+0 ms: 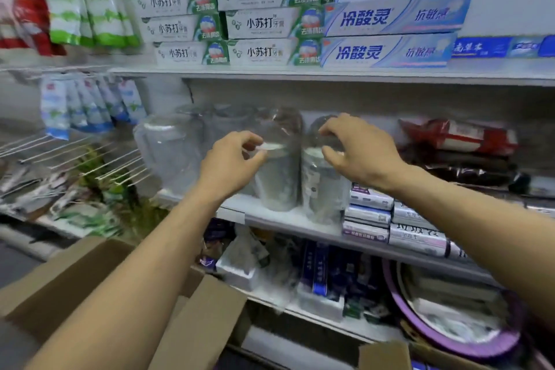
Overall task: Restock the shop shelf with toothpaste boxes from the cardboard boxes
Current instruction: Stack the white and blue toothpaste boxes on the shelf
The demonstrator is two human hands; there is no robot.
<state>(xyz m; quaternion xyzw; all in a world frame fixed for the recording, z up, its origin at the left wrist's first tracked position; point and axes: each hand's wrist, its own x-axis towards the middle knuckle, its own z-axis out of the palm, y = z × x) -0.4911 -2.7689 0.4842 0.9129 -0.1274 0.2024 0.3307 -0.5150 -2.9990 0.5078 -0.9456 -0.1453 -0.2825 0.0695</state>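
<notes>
A shop shelf (330,73) is filling the view, with toothpaste boxes (261,22) lying stacked along its top level. Below, the left hand (234,159) and right hand (360,150) are curling around two plastic-wrapped jars (279,180); I cannot tell whether they are gripping. An open cardboard box (75,276) is sitting lower left.

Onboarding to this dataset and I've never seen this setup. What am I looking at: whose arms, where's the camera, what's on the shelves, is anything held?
There is no robot here. These are a person's two bare arms, filmed by one wide-angle camera worn on their head, looking forward and down. The wide lens is why straight edges look bent.

The top shelf holds stacked toothpaste boxes, green-white at left and blue-white at right. On the middle shelf stand plastic-wrapped containers.

The left hand and right hand curl over the tops of the front two, one each. Blur hides whether they actually grip. An open cardboard box sits below at left.
</notes>
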